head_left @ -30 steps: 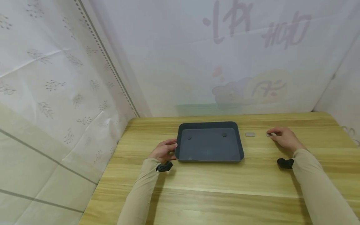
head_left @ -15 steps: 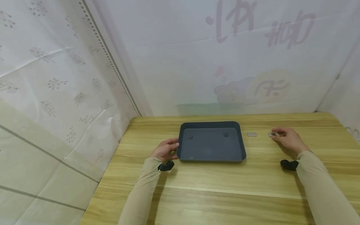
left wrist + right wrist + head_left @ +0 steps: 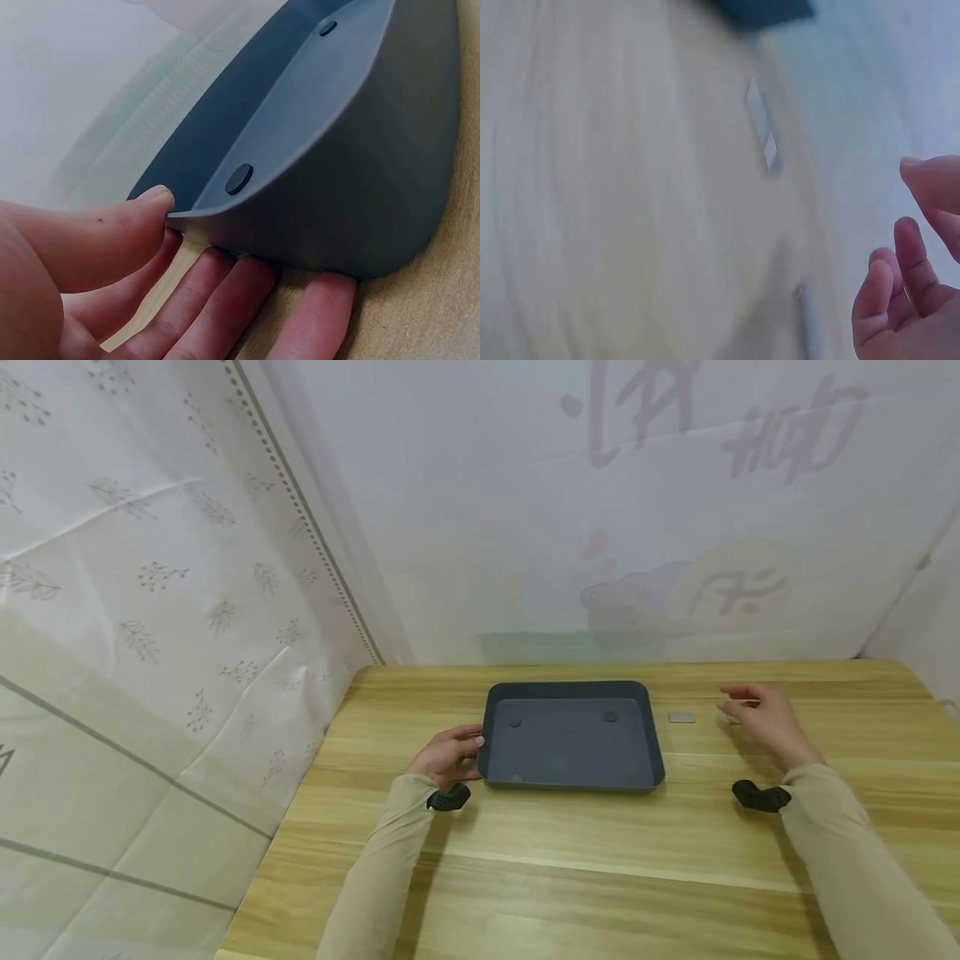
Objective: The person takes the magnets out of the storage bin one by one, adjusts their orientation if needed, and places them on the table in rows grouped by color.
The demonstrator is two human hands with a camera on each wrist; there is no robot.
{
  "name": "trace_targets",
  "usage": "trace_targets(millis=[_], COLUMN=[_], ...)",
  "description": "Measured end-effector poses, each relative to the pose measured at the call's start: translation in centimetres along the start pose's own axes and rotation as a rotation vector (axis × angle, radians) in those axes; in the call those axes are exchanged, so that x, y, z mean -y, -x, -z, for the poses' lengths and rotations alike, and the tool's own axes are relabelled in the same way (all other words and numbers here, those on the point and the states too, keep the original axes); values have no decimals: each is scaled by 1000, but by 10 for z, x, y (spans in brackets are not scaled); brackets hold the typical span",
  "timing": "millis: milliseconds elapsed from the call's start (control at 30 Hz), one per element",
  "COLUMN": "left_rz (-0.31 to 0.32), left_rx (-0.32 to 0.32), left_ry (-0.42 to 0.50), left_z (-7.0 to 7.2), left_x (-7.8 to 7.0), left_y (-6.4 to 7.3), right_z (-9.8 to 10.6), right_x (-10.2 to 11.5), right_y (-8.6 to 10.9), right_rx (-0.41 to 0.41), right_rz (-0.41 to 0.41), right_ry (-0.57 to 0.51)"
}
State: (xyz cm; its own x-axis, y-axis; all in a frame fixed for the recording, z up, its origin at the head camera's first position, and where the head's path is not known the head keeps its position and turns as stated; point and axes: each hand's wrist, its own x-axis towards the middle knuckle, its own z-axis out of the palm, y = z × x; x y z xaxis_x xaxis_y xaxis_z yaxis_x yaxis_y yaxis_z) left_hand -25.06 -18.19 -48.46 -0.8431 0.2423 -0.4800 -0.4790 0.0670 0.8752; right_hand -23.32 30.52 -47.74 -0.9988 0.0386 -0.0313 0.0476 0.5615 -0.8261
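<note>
A dark grey rectangular tray (image 3: 570, 787) lies on the table, with two small round dark discs (image 3: 611, 717) on its floor. My left hand (image 3: 446, 754) holds its left side; in the left wrist view the thumb is at the rim and the fingers (image 3: 225, 289) rest along the outer wall. Right of the tray lies a small flat grey rectangular piece (image 3: 681, 717). A second flat piece (image 3: 808, 319) lies further right, mostly hidden by my right hand (image 3: 765, 722) in the head view. That hand is raised above it, thumb and fingers apart, holding nothing.
The wood-grain table (image 3: 570, 877) meets a pale printed cloth (image 3: 450, 527) at its back edge. Another patterned cloth (image 3: 165, 610) hangs on the left. A black band with a camera (image 3: 761, 796) is on each wrist.
My right hand has let go of the second flat piece and lifted off it, its fingers spreading. The left hand stays on the tray; the head view has shifted slightly.
</note>
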Motion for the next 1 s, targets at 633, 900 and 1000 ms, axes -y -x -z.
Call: trace_targets(millis=[633, 900, 1000], left_rz=[-1, 3, 5], left_rx=[5, 2, -3], left_ry=[34, 42, 44], left_z=[1, 1, 0], left_x=[1, 0, -1], left_y=[-1, -1, 0], right_z=[-98, -145, -160], right_x=[95, 106, 110], right_y=[21, 30, 30], right_rx=[158, 269, 314], right_rz=[170, 165, 168], right_ry=[-189, -298, -291])
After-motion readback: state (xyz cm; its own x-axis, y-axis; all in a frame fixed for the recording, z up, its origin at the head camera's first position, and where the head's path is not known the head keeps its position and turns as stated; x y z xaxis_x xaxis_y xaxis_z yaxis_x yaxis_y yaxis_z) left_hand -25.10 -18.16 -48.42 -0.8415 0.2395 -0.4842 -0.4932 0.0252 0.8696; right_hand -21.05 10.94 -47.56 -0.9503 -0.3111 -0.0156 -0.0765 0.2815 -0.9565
